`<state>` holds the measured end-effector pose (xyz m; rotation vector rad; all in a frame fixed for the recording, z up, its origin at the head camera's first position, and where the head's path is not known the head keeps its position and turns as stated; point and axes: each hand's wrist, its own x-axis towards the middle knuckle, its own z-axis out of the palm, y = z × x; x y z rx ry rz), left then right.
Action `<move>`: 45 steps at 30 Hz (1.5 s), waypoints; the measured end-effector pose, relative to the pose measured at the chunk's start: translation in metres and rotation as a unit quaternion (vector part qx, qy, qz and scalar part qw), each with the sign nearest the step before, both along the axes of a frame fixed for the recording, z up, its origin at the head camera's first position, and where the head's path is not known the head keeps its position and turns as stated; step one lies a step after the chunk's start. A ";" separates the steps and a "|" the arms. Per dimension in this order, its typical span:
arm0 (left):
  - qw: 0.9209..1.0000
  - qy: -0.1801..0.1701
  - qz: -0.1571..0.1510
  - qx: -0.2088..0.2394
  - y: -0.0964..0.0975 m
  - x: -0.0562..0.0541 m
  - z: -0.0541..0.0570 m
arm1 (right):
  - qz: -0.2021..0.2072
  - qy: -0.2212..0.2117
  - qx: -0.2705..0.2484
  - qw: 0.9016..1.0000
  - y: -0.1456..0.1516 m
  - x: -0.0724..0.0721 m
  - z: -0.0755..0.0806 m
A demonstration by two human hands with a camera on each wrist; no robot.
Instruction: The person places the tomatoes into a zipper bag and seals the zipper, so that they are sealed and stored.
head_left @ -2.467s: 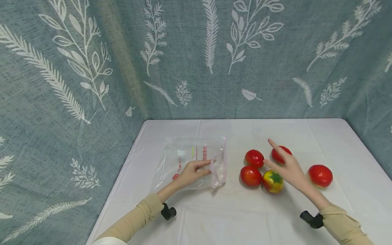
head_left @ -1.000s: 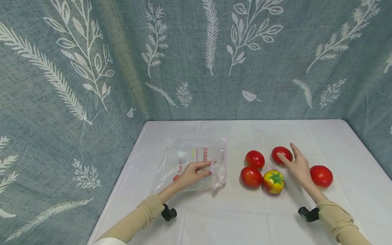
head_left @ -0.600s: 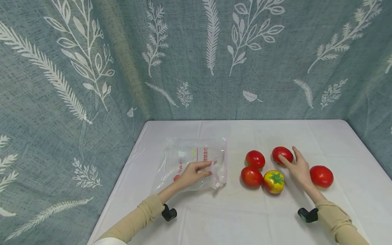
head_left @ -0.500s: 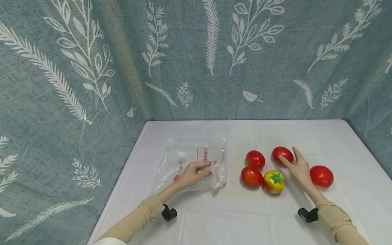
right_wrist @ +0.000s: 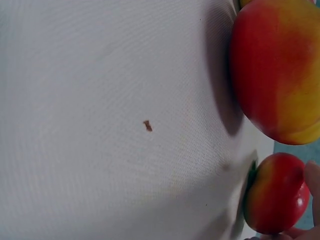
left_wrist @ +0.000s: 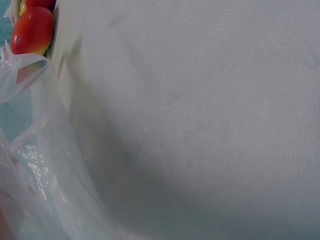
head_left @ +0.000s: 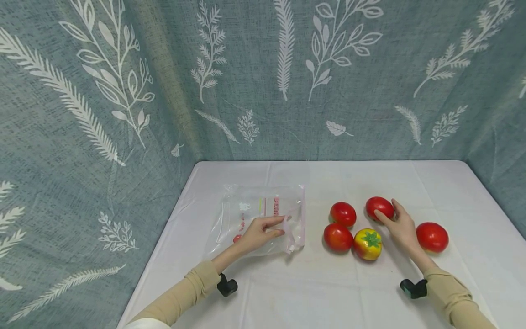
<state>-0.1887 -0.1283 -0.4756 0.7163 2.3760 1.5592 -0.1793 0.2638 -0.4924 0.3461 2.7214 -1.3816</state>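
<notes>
My left hand [head_left: 259, 232] pinches the mouth edge of a clear zip bag [head_left: 232, 208] with red print, which lies on the table's left half. In the left wrist view the bag's film [left_wrist: 60, 175] bulges open, with a red tomato [left_wrist: 33, 31] beyond it. My right hand [head_left: 403, 229] holds the rear red tomato [head_left: 377, 204], thumb on its near left side and fingers round its right. The right wrist view shows that tomato [right_wrist: 272, 197] against the table, with fingers [right_wrist: 314, 186] at its side.
Two red tomatoes [head_left: 338, 237] and one yellow-red tomato [head_left: 365, 245] with a green star-shaped top sit close together left of the right hand. Another red tomato [head_left: 432, 237] lies right of that wrist. A patterned blue-green curtain [head_left: 263, 82] encloses the white table [head_left: 304, 292].
My right hand has moved right from above the clustered tomatoes and come down onto the rear tomato, thumb and fingers now at its sides. The left hand and bag have stayed put.
</notes>
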 end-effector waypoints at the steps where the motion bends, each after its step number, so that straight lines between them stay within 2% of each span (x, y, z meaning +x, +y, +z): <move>1: 1.000 -0.002 0.001 -0.001 0.000 0.000 0.000 | 0.000 -0.001 0.001 1.000 0.000 0.000 0.000; 9: 1.000 -0.011 0.001 -0.003 0.000 -0.002 -0.002 | -0.002 -0.007 0.007 1.000 0.000 -0.001 -0.001; 11: 1.000 -0.013 0.000 -0.002 0.001 0.001 0.006 | -0.002 -0.007 0.008 1.000 0.000 -0.001 -0.002; 16: 1.000 -0.022 -0.001 0.007 0.002 0.002 0.006 | -0.001 -0.008 0.009 1.000 0.000 -0.001 -0.002; 18: 1.000 -0.022 0.000 0.011 0.001 -0.002 -0.001 | -0.001 -0.006 0.009 1.000 0.000 -0.001 -0.003; 33: 1.000 -0.024 0.006 -0.001 0.002 -0.002 -0.003 | -0.008 0.013 0.002 1.000 0.000 0.000 -0.004; 45: 0.999 -0.024 -0.015 0.021 -0.001 -0.001 -0.002 | -0.021 0.023 -0.001 1.000 -0.003 0.002 0.001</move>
